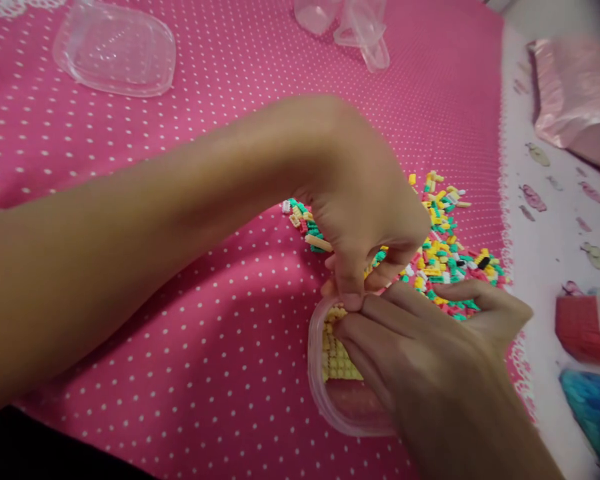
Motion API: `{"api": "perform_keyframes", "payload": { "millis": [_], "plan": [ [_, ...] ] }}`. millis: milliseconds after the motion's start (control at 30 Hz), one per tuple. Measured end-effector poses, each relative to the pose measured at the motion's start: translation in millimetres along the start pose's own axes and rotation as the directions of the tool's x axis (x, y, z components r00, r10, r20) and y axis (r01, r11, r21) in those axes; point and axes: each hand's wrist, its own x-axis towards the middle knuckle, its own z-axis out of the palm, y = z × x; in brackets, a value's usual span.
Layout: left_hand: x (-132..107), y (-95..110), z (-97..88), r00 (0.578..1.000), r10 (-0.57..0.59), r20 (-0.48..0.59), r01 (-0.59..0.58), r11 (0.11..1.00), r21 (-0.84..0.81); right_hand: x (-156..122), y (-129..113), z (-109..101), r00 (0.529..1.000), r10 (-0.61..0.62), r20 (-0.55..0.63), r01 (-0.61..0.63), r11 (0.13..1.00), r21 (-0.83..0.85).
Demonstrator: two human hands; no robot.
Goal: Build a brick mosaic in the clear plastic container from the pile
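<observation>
My left hand (370, 193) bends down from above, its fingers curled in. Its thumb tip meets the fingers of my right hand at the rim of a clear plastic container (316, 393). Whatever the left fingers pinch is hidden. My right hand (420, 353) lies over the container, fingers close together with their tips at the pale yellow toy bricks (341, 360) inside, its thumb stretched away to the right. Behind both hands spreads a heap of small building bricks (435, 257) in yellow, green, red and white, partly covered by the hands.
A clear plastic lid (117, 53) lies at the upper left; clear plastic containers (360, 27) stand at the top. Along the right are a shiny pink packet (577, 100), a red container (583, 327) and a blue bundle (590, 413). A pink dotted cloth (220, 373) covers the table.
</observation>
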Motion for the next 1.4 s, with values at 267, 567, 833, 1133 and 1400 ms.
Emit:
{"api": "perform_keyframes", "payload": {
  "millis": [267,567,833,1133,1400],
  "plan": [
    [-5.2,2.5,-1.0,0.998,-0.034,-0.046,0.031,0.997,-0.077,-13.1,5.0,-8.9,0.997,-0.027,-0.068,0.023,0.998,-0.051],
    [-6.9,-0.5,-0.5,0.998,-0.006,-0.062,-0.001,0.994,-0.109,-11.7,12.1,-24.2,0.995,-0.074,-0.065,0.074,0.997,-0.005],
    [-9.1,-0.8,-3.8,0.999,-0.035,-0.038,0.025,0.97,-0.24,-24.3,29.2,-37.7,0.998,-0.052,-0.045,0.047,0.993,-0.108],
    [-10.4,0.0,-6.3,0.996,-0.091,-0.002,0.088,0.968,-0.234,-13.6,15.6,-25.3,0.993,-0.099,-0.066,0.097,0.995,-0.038],
    [-10.0,1.1,-6.8,0.996,-0.092,0.017,0.093,0.976,-0.197,-15.2,21.2,-31.2,0.998,-0.048,-0.037,0.047,0.999,-0.028]
  ]
}}
